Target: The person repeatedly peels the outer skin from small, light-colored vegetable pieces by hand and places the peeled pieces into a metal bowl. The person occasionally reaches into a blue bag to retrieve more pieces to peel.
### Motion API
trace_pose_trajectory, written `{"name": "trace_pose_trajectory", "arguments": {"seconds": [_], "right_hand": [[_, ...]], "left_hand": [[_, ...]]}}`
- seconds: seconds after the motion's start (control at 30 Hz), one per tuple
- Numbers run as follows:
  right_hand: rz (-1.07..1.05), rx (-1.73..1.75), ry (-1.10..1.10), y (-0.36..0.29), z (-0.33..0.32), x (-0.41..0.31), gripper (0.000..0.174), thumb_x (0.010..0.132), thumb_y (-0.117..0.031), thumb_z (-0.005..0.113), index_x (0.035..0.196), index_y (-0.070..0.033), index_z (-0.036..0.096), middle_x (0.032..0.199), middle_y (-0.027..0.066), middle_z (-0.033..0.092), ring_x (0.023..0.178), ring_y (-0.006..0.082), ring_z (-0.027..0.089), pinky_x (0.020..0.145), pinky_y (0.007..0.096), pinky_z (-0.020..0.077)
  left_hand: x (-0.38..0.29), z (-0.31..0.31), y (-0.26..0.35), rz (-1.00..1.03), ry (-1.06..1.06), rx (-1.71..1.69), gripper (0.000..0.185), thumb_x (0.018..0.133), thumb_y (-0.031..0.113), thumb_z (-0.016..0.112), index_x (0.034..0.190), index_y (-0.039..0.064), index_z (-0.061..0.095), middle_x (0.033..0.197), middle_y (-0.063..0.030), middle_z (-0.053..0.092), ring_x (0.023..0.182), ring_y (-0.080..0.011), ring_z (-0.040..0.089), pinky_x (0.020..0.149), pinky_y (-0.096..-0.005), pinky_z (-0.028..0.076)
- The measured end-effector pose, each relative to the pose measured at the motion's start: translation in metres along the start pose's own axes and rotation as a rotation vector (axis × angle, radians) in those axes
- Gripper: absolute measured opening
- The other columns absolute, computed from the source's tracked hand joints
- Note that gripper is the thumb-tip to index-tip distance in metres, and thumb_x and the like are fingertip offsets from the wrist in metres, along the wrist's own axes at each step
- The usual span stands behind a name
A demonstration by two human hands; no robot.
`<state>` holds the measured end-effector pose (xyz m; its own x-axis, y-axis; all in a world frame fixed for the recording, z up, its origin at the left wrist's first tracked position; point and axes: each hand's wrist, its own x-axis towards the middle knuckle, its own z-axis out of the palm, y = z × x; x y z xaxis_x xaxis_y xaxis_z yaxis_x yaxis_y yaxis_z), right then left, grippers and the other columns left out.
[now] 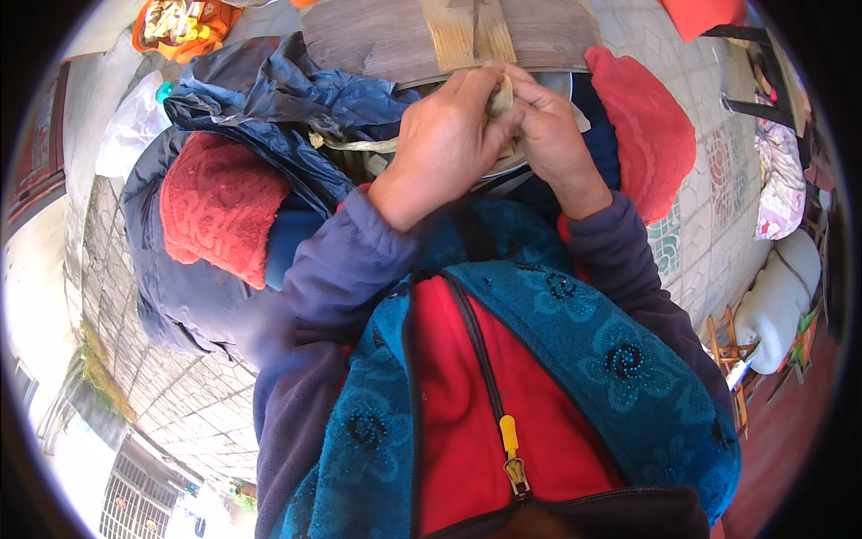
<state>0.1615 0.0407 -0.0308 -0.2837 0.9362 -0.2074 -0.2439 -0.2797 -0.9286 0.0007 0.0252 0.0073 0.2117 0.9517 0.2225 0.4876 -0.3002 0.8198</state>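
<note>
My left hand [448,135] and my right hand [555,131] meet over my lap, at the near edge of a wooden board [370,40]. Between the fingers of both is a small pale, yellowish-green piece [502,101] that looks like a dry leaf or husk; the fingers cover much of it. A pale strip [360,144] lies to the left of my left hand. Under my hands shows part of a round container with a light rim [571,87]. A lighter wooden strip [465,34] crosses the board, with a dark narrow piece upright on it.
Dark blue plastic sheeting [269,94] lies left of my hands. Red cloths [222,202] cover both knees. An orange bag [219,27] with pale and yellow things stands at the upper left, near a clear plastic bag [131,128]. A black-framed seat [757,108] is at the right.
</note>
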Motion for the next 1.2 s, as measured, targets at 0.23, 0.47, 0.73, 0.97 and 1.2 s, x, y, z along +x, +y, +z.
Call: {"name": "trace_pose_trajectory", "arguments": {"seconds": [0.23,0.47,0.73,0.97,1.2], "right_hand": [[-0.611,-0.753,0.105,-0.013,0.01,0.003,0.011,0.085,0.004,0.063,0.095,0.006,0.069,0.12,0.0106,0.062,0.107,0.0154,0.058,0.092,0.0291,0.0469],[-0.436,-0.137,0.209,-0.002,0.003,0.005,0.017,0.089,0.004,0.062,0.105,0.007,0.069,0.124,0.0111,0.059,0.11,0.0181,0.058,0.097,0.0297,0.044],[-0.392,-0.557,0.022,-0.027,0.003,0.001,0.022,0.088,-0.007,0.067,0.108,0.0,0.068,0.124,0.0096,0.059,0.107,0.0168,0.057,0.094,0.0292,0.0461],[-0.421,-1.311,-0.252,-0.049,-0.02,0.0,0.021,0.09,-0.019,0.066,0.1,0.0,0.065,0.083,0.0158,0.064,0.079,0.0352,0.061,0.073,0.0398,0.0478],[-0.596,-1.248,-0.349,-0.047,-0.036,-0.002,0.018,0.09,-0.021,0.064,0.08,-0.006,0.06,0.068,0.0109,0.057,0.07,0.0326,0.059,0.067,0.0419,0.0449]], "left_hand": [[0.016,0.013,-0.026,-0.272,0.04,-0.172,0.021,0.088,0.019,0.06,0.093,-0.001,0.061,0.067,-0.0214,0.063,0.061,-0.0363,0.065,0.058,-0.0411,0.053],[-0.018,-0.023,-0.034,-0.75,-0.228,-1.105,0.017,0.097,0.02,0.061,0.098,0.003,0.064,0.07,0.0006,0.057,0.05,-0.0045,0.042,0.044,-0.018,0.03],[-0.027,-0.022,-0.03,-0.147,0.01,0.06,0.01,0.09,0.015,0.064,0.096,0.007,0.064,0.08,-0.0174,0.066,0.076,-0.0378,0.066,0.064,-0.0414,0.053],[-0.015,-0.028,-0.026,-0.051,-0.054,0.103,0.01,0.089,0.016,0.065,0.095,0.008,0.066,0.08,-0.0153,0.067,0.076,-0.0367,0.066,0.064,-0.0418,0.053],[-0.013,-0.044,-0.036,-0.258,-0.339,-0.186,0.017,0.095,0.011,0.063,0.104,-0.004,0.067,0.082,-0.0027,0.066,0.078,-0.007,0.057,0.069,-0.0257,0.05]]}}
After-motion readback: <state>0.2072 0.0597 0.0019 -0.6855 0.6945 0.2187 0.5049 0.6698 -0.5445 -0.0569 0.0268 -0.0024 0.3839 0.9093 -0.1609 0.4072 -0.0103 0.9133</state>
